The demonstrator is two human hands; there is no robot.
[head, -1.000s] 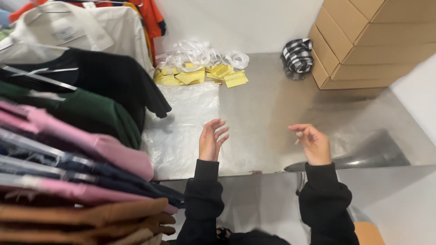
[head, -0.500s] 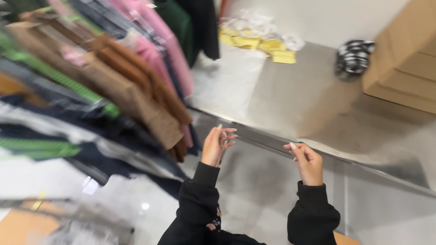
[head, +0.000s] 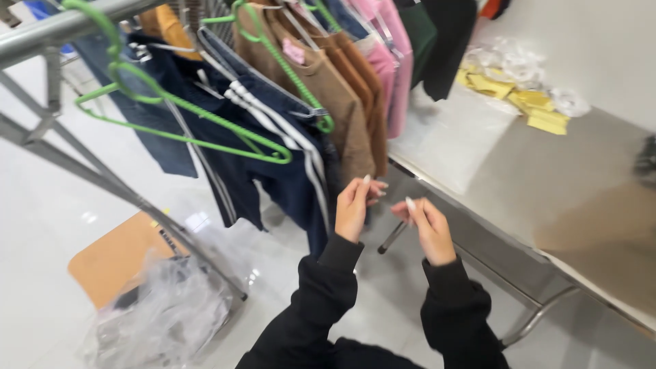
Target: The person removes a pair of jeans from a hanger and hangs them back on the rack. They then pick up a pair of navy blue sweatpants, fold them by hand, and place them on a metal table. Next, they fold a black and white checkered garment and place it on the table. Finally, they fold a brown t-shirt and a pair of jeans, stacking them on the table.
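My left hand [head: 354, 206] and my right hand [head: 429, 229], both in black sleeves, are raised close together in front of the hanging clothes. Their fingertips almost meet. The left hand's fingers are curled, next to a navy garment [head: 287, 171] and a brown sweater [head: 345, 116]. The right hand's fingers are pinched together. A short dark stick [head: 392, 238] shows just under its fingertips; the blur hides whether it is held.
A metal clothes rack [head: 61, 24] with green hangers [head: 178, 119] carries navy, brown, pink [head: 393, 61] and dark garments. A steel table [head: 547, 184] at right bears yellow packets [head: 540, 109] and clear bags. On the floor lie cardboard [head: 116, 256] and crumpled clear plastic [head: 164, 311].
The view has swung left from the table to the clothes rack. My hands left the tabletop, drew closer together and now hover beside the table's edge.
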